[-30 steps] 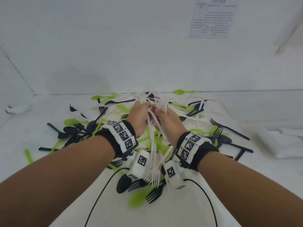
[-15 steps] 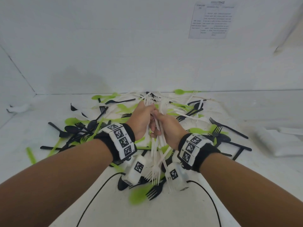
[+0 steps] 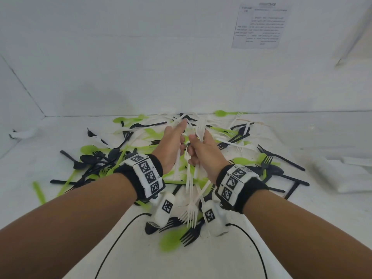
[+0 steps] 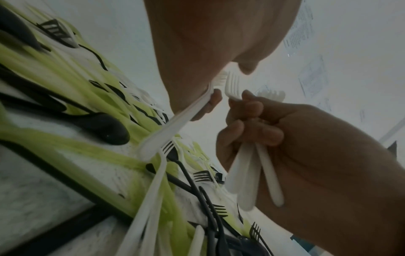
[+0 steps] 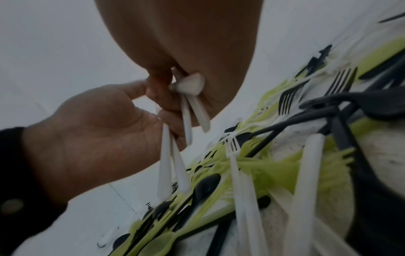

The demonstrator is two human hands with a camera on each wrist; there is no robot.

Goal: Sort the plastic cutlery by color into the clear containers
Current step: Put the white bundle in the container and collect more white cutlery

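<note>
Both hands meet above a pile of mixed plastic cutlery (image 3: 124, 156) in black, green and white. My right hand (image 3: 196, 147) grips a bunch of white forks (image 3: 190, 190) whose tines hang down toward me. In the left wrist view the right hand (image 4: 285, 138) is fisted round several white handles (image 4: 249, 173). My left hand (image 3: 178, 137) pinches white handles (image 5: 168, 164) next to it, thumb pointing up. One of the left fingertips (image 4: 213, 100) presses a white handle (image 4: 175, 124) against the palm. No clear container is in view.
Black forks (image 3: 279, 157) and green spoons (image 3: 225, 113) lie spread across the white table up to the back wall. Something white and folded (image 3: 352, 176) lies at the right. Two black cables (image 3: 112, 244) trail from the wrist cameras toward me. A printed sheet (image 3: 261, 25) hangs on the wall.
Both hands stayed together over the pile while shifting their hold on the white forks. The bunch now hangs straighter, and the left thumb has lifted.
</note>
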